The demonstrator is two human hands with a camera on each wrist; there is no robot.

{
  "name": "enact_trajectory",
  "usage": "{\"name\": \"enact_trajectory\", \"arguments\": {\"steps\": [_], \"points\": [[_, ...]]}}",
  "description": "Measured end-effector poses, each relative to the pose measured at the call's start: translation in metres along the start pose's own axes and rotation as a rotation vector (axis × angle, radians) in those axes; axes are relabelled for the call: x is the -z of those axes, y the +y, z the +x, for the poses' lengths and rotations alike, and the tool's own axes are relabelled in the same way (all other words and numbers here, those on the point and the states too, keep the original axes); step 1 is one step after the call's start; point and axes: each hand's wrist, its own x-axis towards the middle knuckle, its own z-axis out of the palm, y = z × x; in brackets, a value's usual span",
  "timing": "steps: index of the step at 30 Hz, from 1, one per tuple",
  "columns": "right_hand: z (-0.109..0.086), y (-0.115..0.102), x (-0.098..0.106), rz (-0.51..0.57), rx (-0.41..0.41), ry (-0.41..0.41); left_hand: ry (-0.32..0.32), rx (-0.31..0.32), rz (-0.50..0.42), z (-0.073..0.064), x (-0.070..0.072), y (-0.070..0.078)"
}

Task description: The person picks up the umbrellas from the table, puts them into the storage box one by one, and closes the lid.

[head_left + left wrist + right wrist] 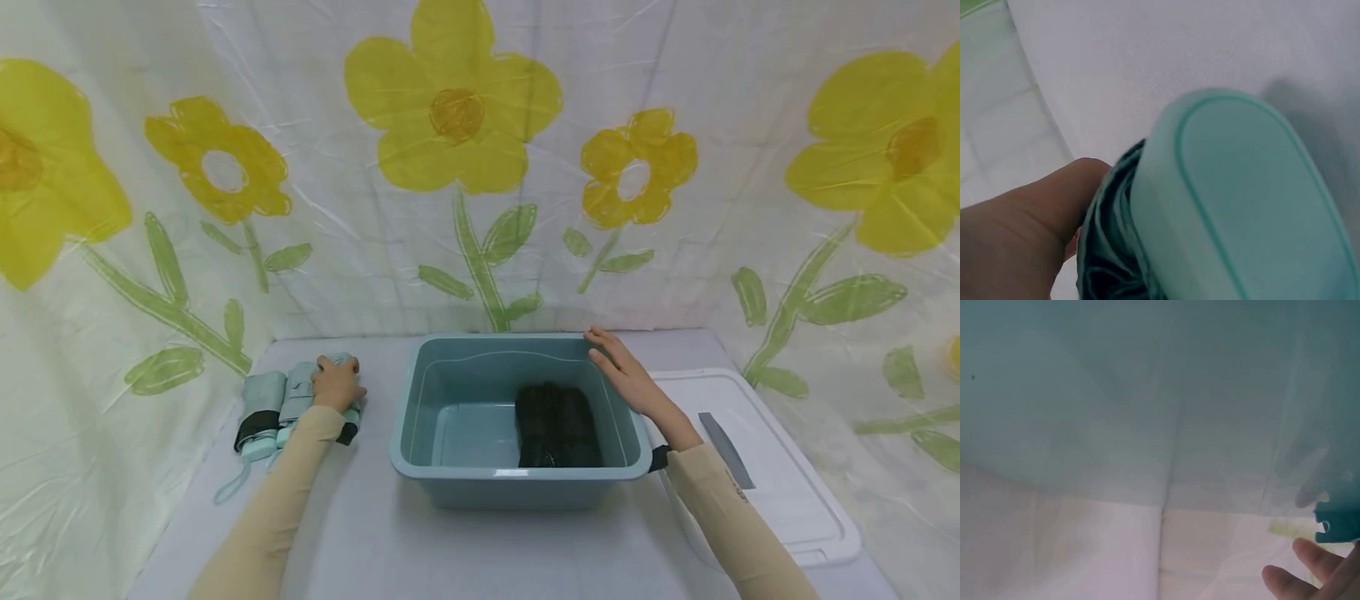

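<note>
Umbrella (1235, 200), pale teal and rolled, fills the gripping left hand (337, 385); right hand (628, 379), straight-fingered, touches a bin (517, 493).

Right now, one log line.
left hand: grips pale-teal folded fabric umbrella | right hand: at right rim of blue-green plastic bin | bin: black oblong bundles, right side | white rectangular lid: right of bin

Open grayish-teal plastic bin (517, 492) sits upright, with a couple of black bundles (558, 425) lying side by side in its right half. Left of the bin there's a row of pale teal folding umbrellas (264, 387), rolled up. Left hand (337, 385) grips the one closest to the bin, right hand (630, 379) touches the bin's right rim.
</note>
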Motion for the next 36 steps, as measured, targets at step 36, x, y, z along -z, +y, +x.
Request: {"name": "enact_trajectory", "arguments": {"steps": [36], "points": [[0.002, 0.008, -0.001, -0.003, 0.002, 0.001, -0.079, -0.209, -0.329, -0.021, 0.041, -0.009]]}}
